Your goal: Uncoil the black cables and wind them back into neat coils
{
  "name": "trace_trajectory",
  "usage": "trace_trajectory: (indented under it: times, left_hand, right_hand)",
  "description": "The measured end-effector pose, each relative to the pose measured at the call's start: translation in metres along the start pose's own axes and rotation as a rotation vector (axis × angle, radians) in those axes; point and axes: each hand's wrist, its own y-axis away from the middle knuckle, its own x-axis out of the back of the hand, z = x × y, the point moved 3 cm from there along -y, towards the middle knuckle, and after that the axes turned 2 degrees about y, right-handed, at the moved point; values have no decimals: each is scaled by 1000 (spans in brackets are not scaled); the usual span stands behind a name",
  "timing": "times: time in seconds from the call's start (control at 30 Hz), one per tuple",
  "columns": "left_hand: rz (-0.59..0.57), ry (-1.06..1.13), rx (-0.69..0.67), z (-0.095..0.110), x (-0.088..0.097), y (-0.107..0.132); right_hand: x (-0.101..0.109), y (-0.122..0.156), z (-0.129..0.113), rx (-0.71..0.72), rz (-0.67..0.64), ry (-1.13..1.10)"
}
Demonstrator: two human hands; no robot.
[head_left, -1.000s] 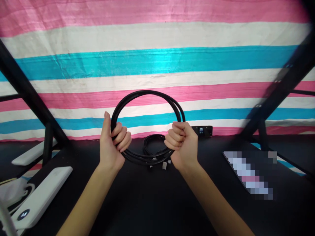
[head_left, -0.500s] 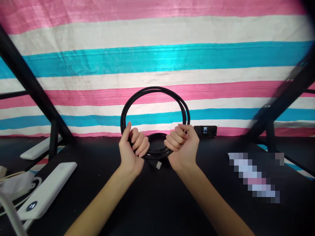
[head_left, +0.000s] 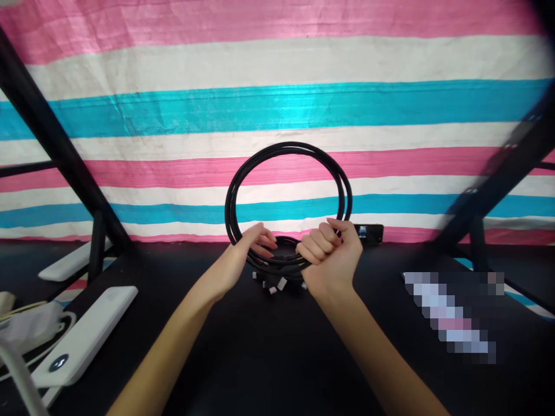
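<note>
A coiled black cable (head_left: pixel 289 147) stands upright as a large ring of several turns above the desk. My right hand (head_left: pixel 332 254) is closed in a fist around the ring's lower right side. At the lower left, my left hand (head_left: pixel 243 251) has its fingers loosened and stretched inward through the ring; the cable runs past this hand, and its thumb is hard to see. Behind the ring's bottom, more coiled black cables (head_left: pixel 286 240) lie on the desk, partly hidden by the hands. Several silvery connector plugs (head_left: pixel 281 283) show just below them.
On the black desk (head_left: pixel 269 358), a white power bank (head_left: pixel 93 329) with a round display lies at left beside a white charger (head_left: pixel 34 326) and cords. A dark phone (head_left: pixel 369 233) leans at the back. A blurred-out item (head_left: pixel 446 315) lies right. Black frame bars flank a striped sheet.
My left hand has loosened from a fist around the cable and turned, its fingers extending. The ring has shifted right and slightly up, with my right hand still gripping it. More plugs show.
</note>
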Motion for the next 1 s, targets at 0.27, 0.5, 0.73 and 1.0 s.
trace_trajectory:
  times: [0.27,0.5,0.73,1.0]
  left_hand:
    - [-229,30,129,-20,-30,-1]
    - [-30,35,37,-10,-17,-6]
    - [-42,-32,12,-10,-12,-7]
    - [75,-277,-31,-26,2,-19]
  right_hand:
    - [5,-3,-5,39,-73,41]
    - [-5,-2,-12,-21,-164,62]
    - [-1,-11,-26,-15,-77,166]
    - [28,-40,-34,-125,-24,326]
